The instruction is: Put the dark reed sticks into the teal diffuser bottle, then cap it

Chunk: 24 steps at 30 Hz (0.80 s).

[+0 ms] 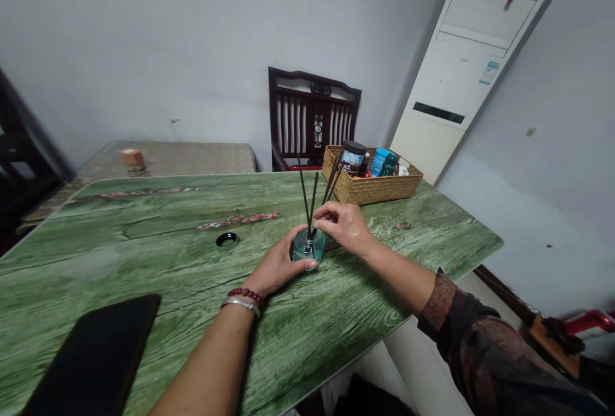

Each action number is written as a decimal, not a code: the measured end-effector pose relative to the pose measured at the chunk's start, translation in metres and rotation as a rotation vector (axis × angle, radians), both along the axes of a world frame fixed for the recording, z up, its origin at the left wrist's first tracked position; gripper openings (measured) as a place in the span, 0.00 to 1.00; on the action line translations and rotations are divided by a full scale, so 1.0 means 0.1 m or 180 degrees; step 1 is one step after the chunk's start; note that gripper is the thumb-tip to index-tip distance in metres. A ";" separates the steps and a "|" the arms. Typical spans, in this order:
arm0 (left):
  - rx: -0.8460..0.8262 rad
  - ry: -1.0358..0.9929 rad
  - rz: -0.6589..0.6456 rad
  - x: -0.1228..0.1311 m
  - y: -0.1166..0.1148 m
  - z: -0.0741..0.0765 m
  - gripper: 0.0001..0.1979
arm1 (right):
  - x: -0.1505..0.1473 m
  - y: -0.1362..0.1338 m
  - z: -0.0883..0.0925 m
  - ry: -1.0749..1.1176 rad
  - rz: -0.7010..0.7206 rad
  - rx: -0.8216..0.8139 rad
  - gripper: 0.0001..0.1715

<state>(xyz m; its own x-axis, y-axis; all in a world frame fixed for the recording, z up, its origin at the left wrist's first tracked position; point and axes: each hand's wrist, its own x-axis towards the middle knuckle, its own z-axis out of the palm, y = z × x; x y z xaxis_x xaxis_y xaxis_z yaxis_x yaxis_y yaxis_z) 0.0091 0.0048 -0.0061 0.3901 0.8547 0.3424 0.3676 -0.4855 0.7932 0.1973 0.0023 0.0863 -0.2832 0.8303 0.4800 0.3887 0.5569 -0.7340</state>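
Observation:
A small teal glass bottle (308, 250) stands on the green wood-patterned table (182, 262). Several dark thin sticks (313, 201) rise out of its neck and fan apart. Wrapped round the bottle's left and near side is my left hand (283, 262), its thumb across the front. My right hand (346, 229) is at the right of the neck, thumb and fingertips pinched together at the lower part of the sticks. Left of the bottle, a round black cap or ring (227, 240) lies on the table.
A wicker basket (379, 189) with jars and bottles sits at the table's far right. A black flat object (96, 352) lies near left. Behind are a dark wooden chair (314, 115), a lower table (206, 156) with an orange cup (132, 159), and a white cabinet-like unit (461, 70).

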 end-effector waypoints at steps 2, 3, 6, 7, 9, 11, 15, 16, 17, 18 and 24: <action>-0.0038 0.0004 0.0004 0.00 -0.01 0.01 0.39 | 0.11 -0.08 0.00 -0.0269 -0.0099 0.0149 0.05; -0.0062 0.0006 0.0007 0.00 -0.01 0.02 0.39 | 0.20 -0.11 -0.01 -0.0415 -0.0188 0.0216 0.05; -0.0099 0.0018 0.0014 0.01 -0.03 0.05 0.39 | 0.52 -0.19 -0.08 -0.1120 -0.0505 0.0231 0.04; -0.0102 0.0015 0.0031 0.01 -0.03 0.06 0.38 | 0.63 -0.19 -0.13 -0.1458 -0.0603 0.0149 0.04; -0.0118 0.0013 0.0059 0.01 -0.04 0.07 0.38 | 0.82 -0.19 -0.26 -0.2178 -0.0777 -0.0101 0.05; -0.0132 0.0024 0.0068 0.01 -0.04 0.08 0.38 | 0.96 -0.18 -0.41 -0.2771 -0.0931 -0.0343 0.07; -0.0102 0.0084 0.0044 0.00 -0.03 0.07 0.37 | 1.05 -0.14 -0.59 -0.3242 -0.1132 -0.0621 0.11; -0.0093 0.0087 0.0039 0.00 -0.03 0.06 0.37 | 1.05 -0.14 -0.61 -0.3257 -0.1163 -0.0658 0.10; -0.0085 0.0082 0.0040 0.00 -0.03 0.06 0.37 | 1.04 -0.13 -0.62 -0.3259 -0.1189 -0.0686 0.09; -0.0079 0.0076 0.0042 0.00 -0.02 0.06 0.37 | 1.03 -0.13 -0.62 -0.3258 -0.1207 -0.0700 0.09; -0.0113 0.0063 0.0084 0.00 -0.03 0.06 0.38 | 1.10 -0.09 -0.59 -0.2887 -0.1196 -0.0597 0.11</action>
<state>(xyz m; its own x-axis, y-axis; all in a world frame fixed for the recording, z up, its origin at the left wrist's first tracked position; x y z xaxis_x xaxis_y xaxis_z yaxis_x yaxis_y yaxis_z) 0.0089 0.0019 0.0002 0.3737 0.8763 0.3042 0.3958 -0.4472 0.8021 0.3075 -0.0071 0.0275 -0.1811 0.9814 0.0644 0.9726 0.1884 -0.1360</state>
